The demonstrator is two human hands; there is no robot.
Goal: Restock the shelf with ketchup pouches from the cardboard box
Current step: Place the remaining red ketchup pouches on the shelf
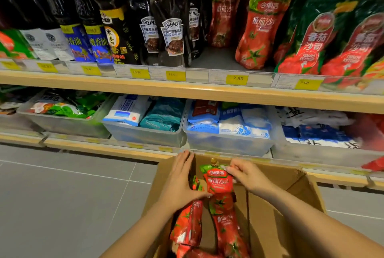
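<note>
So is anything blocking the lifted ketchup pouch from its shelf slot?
Nothing visible: the red ketchup pouch in both hands has open air up to the bare shelf gap beside matching red pouches.

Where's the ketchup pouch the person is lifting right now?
In the head view, the ketchup pouch stands upright at lower centre, over the open cardboard box, between the left hand and right hand, just below the lower shelf edge.

I'm looking at grey floor tiles [68,191] running under wood-edged shelving, yellow price tags [236,79] lining the rail (some blurry), clear plastic bins [145,135] sitting on the lower level, top corners fading into dark.
</note>
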